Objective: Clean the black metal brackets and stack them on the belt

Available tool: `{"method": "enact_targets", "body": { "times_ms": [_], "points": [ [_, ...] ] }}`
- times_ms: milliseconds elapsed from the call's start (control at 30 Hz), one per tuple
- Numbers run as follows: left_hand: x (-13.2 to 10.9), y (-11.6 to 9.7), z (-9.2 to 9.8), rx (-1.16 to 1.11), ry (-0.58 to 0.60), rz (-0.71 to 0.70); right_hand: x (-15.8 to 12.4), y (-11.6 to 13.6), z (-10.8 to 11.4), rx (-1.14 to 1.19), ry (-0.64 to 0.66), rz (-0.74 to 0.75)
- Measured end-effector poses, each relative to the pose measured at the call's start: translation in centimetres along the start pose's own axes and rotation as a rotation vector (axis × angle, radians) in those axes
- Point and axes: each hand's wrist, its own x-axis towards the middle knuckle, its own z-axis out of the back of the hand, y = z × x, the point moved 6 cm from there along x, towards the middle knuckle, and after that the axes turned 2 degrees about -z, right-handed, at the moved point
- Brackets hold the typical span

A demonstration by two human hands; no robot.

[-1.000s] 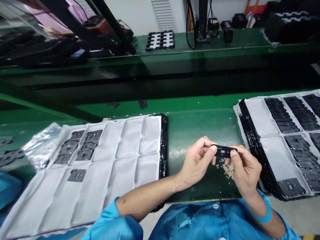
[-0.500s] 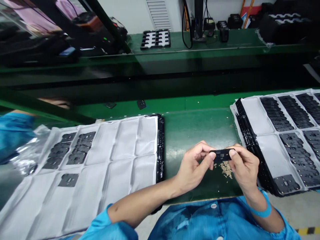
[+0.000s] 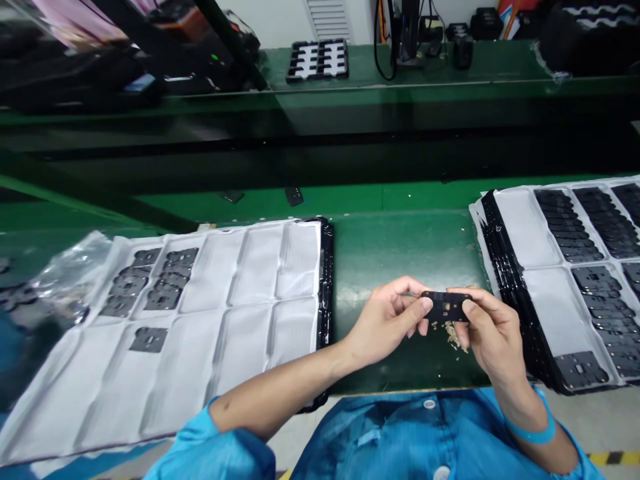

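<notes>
Between my two hands is a small flat black plate with a square window and small holes. My left hand pinches its left end between thumb and fingers. At the other end, my right hand grips it the same way. Below the plate, a scatter of tiny tan bits lies on the green table. To the right, a lined tray holds rows of similar black plates.
On the left, another white-lined tray carries several black plates. Crumpled clear plastic sits beyond its far left corner. Loose dark pieces lie on the green strip behind. A black-and-white tray rests on the back shelf.
The black plate has tipped so its face shows more toward me, with both hands still on it. A co-worker's blue sleeve at the left has moved down and mostly out of view.
</notes>
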Motion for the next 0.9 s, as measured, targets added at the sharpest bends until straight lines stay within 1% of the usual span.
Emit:
{"method": "enact_targets", "body": {
  "times_ms": [233, 467, 600, 700, 800, 900],
  "points": [
    [-0.1, -0.1, -0.1, 0.005, 0.026, 0.038, 0.2, 0.0, -0.1, -0.031, -0.049, 0.003],
    [-0.1, 0.0, -0.4, -0.050, 0.043, 0.029, -0.1, -1.3, 1.0, -0.048, -0.170, -0.032],
    [0.0, 0.0, -0.5, -0.054, 0.037, 0.037, -0.4, -1.4, 0.9, -0.079, -0.197, -0.040],
    [0.1, 0.1, -0.4, -0.048, 0.006, 0.047, -0.7, -0.5, 0.2, -0.154, -0.188, 0.023],
    [0.2, 0.3, 0.0, -0.041, -0.049, 0.039, -1.0, 1.0, -0.7, -0.263, -0.161, 0.157],
    [0.4, 0.7, 0.3, -0.046, -0.070, 0.035, -1.5, 2.1, -1.4, -0.360, -0.129, 0.288]
  ]
}}
